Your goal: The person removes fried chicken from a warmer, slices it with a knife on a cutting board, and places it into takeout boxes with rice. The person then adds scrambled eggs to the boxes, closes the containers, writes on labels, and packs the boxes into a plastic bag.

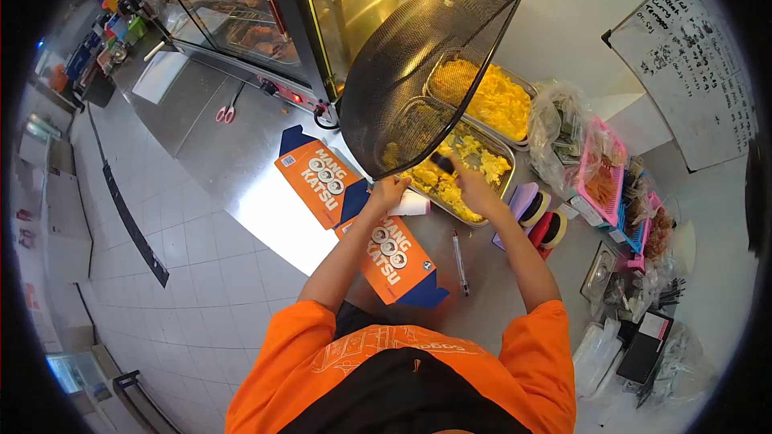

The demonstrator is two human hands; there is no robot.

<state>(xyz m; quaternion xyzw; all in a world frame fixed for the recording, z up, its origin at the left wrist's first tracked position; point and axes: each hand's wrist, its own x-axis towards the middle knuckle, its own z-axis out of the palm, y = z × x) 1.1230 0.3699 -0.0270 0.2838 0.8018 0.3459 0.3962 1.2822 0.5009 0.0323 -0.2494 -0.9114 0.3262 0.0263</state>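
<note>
My right hand is closed around the black handle of a utensil, over a metal tray of yellow food that looks like scrambled egg. The utensil's working end is hidden. My left hand is closed near the lower edge of a black mesh food cover and beside a white roll-like object. What its fingers grip cannot be made out. The cover stands tilted up over the trays. Behind the first tray is a second tray of yellow food. Two orange-and-blue printed boxes lie below my left hand.
A heated glass display stands at the left, with scissors on the counter nearby. Right of the trays are tape dispensers, a pen, a pink basket and plastic bags. A whiteboard hangs on the wall.
</note>
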